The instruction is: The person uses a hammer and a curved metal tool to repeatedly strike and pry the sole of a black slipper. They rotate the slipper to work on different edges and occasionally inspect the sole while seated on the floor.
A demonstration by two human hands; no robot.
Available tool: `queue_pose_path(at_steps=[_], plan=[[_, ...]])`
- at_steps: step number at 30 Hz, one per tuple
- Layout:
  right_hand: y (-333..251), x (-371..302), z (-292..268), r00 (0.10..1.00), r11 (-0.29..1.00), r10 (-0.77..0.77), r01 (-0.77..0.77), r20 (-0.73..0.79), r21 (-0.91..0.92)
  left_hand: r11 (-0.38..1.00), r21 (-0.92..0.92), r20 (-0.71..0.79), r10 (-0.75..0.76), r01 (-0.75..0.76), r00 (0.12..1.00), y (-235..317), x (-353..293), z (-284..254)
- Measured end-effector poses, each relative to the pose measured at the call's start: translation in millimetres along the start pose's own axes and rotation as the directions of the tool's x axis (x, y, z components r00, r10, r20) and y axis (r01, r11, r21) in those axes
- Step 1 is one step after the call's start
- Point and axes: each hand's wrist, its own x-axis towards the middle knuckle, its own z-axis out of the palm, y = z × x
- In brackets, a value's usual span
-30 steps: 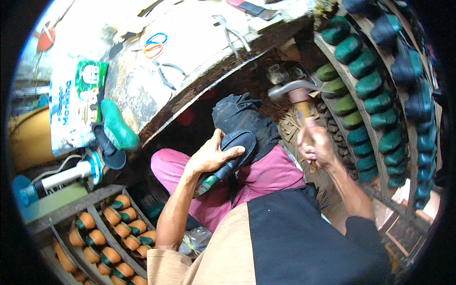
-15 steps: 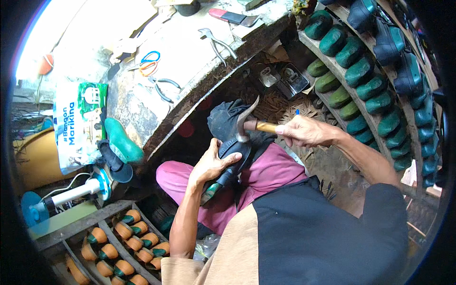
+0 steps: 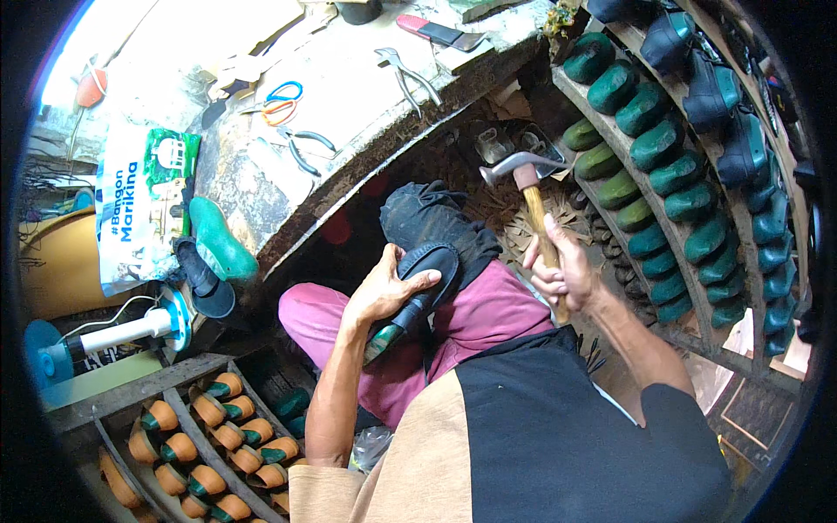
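My left hand (image 3: 384, 292) grips a dark shoe (image 3: 433, 268) fitted over a green shoe last (image 3: 382, 343), sole facing up, on my lap. The thumb presses along the shoe's near side. Under its far end lies a dark cloth (image 3: 423, 218) draped over my knee. To the right, my right hand (image 3: 565, 270) is wrapped around the wooden handle of a hammer (image 3: 534, 196). The curved metal head is raised and stands apart from the shoe.
The workbench (image 3: 253, 200) beyond my knees holds scissors (image 3: 282, 105), pliers (image 3: 305, 150), pincers (image 3: 405, 77) and a red-and-black-handled blade (image 3: 440, 32). Racks of green lasts (image 3: 656, 144) curve along the right. Tan shoes (image 3: 207, 479) fill a rack at lower left, below a white spool (image 3: 131, 329).
The hammer has lifted off the shoe and swung right, its handle now nearly upright. My right hand has moved down and slightly right. My left hand still grips the shoe.
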Motion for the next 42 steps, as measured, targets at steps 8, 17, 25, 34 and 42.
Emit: queue_pose_path(at_steps=[8, 17, 25, 34, 42], plan=[[47, 11, -56, 0.975, 0.927, 0.132, -0.185, -0.179, -0.326, 0.988, 0.147, -0.187, -0.011, 0.039, 0.982, 33, -29, 12], [53, 96, -166, 0.820, 0.514, -0.269, -0.321, -0.505, -0.796, 0.578, -0.754, -0.428, -0.073, -0.312, 0.901, 13, -51, 17], [-4, 191, -205, 0.668, -0.007, -0.709, -0.325, -0.225, -0.946, 0.124, -0.910, -0.411, -0.149, -0.396, 0.899, -44, -38, 67], [21, 225, -252, 0.776, -0.126, -0.532, -0.468, -0.339, -0.875, -0.007, -0.941, -0.338, -0.002, -0.338, 0.941, -47, -39, 56], [46, 195, -272, 0.752, 0.053, -0.503, -0.465, -0.426, -0.884, 0.046, -0.961, -0.274, 0.009, -0.274, 0.962, -34, -35, 48]])
